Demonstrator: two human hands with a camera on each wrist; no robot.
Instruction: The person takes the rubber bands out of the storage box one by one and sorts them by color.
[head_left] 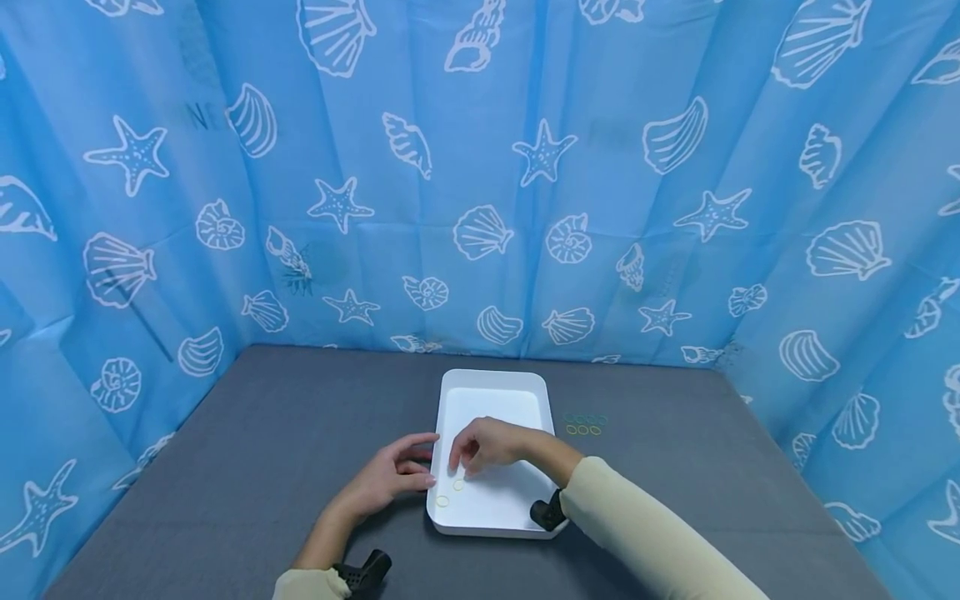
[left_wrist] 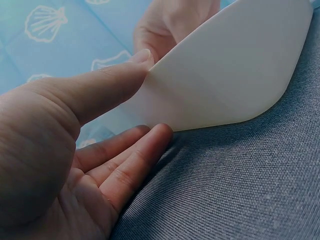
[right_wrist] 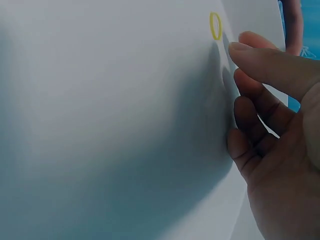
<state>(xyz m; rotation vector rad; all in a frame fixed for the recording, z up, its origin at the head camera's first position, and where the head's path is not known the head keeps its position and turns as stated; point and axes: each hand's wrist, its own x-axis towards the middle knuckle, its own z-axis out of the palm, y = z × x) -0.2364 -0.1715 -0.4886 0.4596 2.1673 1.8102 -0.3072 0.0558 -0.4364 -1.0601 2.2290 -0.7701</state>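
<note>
A white rectangular tray (head_left: 491, 521) lies on the grey cloth, holding two thin yellow rings: one ring (head_left: 442, 501) near its front left corner, another ring (head_left: 458, 484) just behind it. My left hand (head_left: 390, 479) is at the tray's left side; in the left wrist view its thumb touches the rim and its fingertips meet the lower outer wall. Inside the tray, my right hand (head_left: 483, 446) reaches down with loosely bent fingers. From the right wrist, a yellow ring (right_wrist: 215, 26) shows just beyond the thumb tip, with nothing visible between thumb and fingers.
To the right of the tray, several yellow rings (head_left: 583, 430) lie in a row on the grey cloth (head_left: 660, 475), with a row of dark green rings (head_left: 590, 419) behind them. A blue curtain (head_left: 450, 183) with white shells and starfish surrounds the table's back and sides.
</note>
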